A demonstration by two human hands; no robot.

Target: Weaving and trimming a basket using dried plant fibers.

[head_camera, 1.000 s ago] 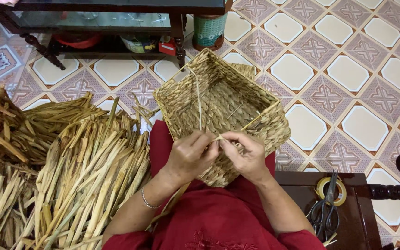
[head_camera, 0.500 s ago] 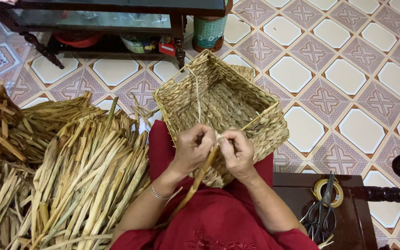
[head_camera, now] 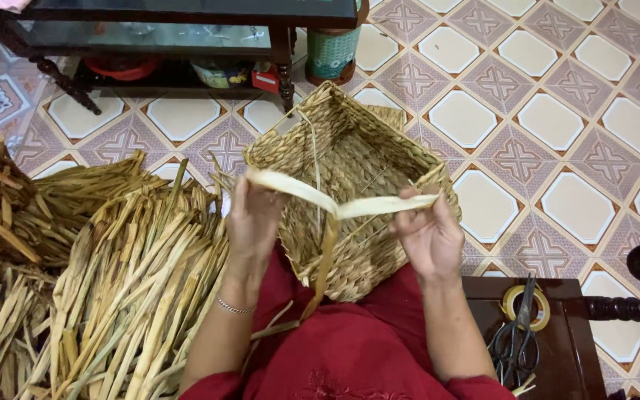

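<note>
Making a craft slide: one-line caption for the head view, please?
Left hand and right hand stretch a pale strip over a woven basket.

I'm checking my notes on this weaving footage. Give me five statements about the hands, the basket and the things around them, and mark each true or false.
1. Both hands, left hand and right hand, hold one pale flat dried-leaf strip stretched between them. True.
2. The square woven straw basket rests against the person's red-clothed lap. True.
3. The pile of dried straw-coloured stalks lies on the person's right. False: it lies on their left.
4. Black-handled scissors lie inside the basket. False: they lie on the dark wooden stool, beside a yellow tape roll.
5. A thin bracelet is on the left wrist. True.
</note>
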